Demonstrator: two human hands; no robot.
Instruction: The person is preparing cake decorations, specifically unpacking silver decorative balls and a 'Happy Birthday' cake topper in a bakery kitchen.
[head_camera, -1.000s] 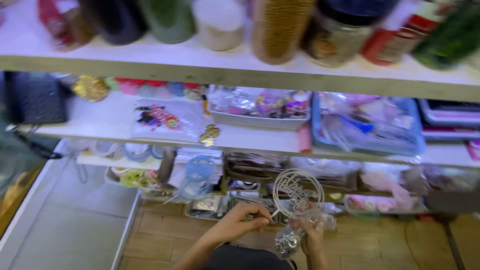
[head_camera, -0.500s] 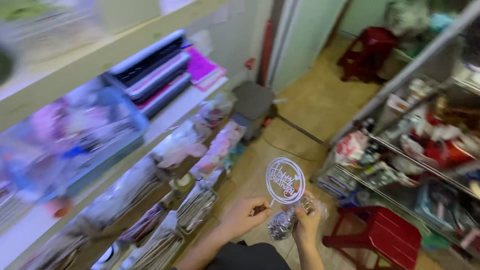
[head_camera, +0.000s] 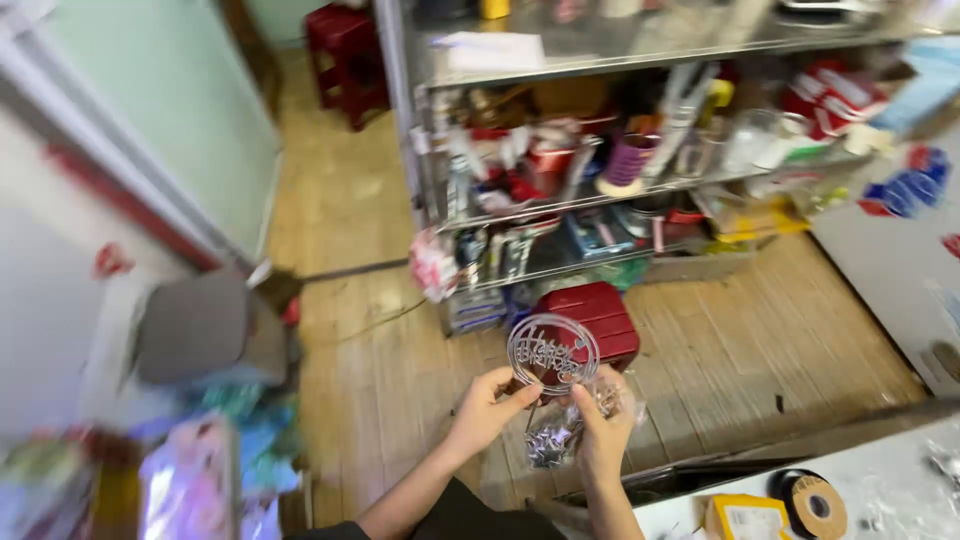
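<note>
Item: round silver cake topper (head_camera: 553, 351), an openwork ring with cut-out lettering inside, held upright in front of the red plastic stool (head_camera: 592, 315) and facing the camera. Its stem runs straight down from the ring, so the long axis is vertical.

Left hand (head_camera: 487, 408): below and left of the topper; fingers (head_camera: 520, 394) pinched together on the ring's lower left edge.

Right hand (head_camera: 603, 437): below and right of the topper; fingers closed around a clear plastic bag (head_camera: 560, 432), which hangs just under the ring. The bag holds small silver star-shaped pieces; the exact count cannot be told.

Behind the stool: a metal shelf rack (head_camera: 640, 150) crowded with mixed packaged goods, blurred. A second red stool (head_camera: 345, 45) stands far behind the first, beside the rack.

Right of the hands: a white surface (head_camera: 890, 480) carrying a black tape roll (head_camera: 812, 503) and a yellow box (head_camera: 745, 517).

Under all: wooden plank floor (head_camera: 380, 370).
</note>
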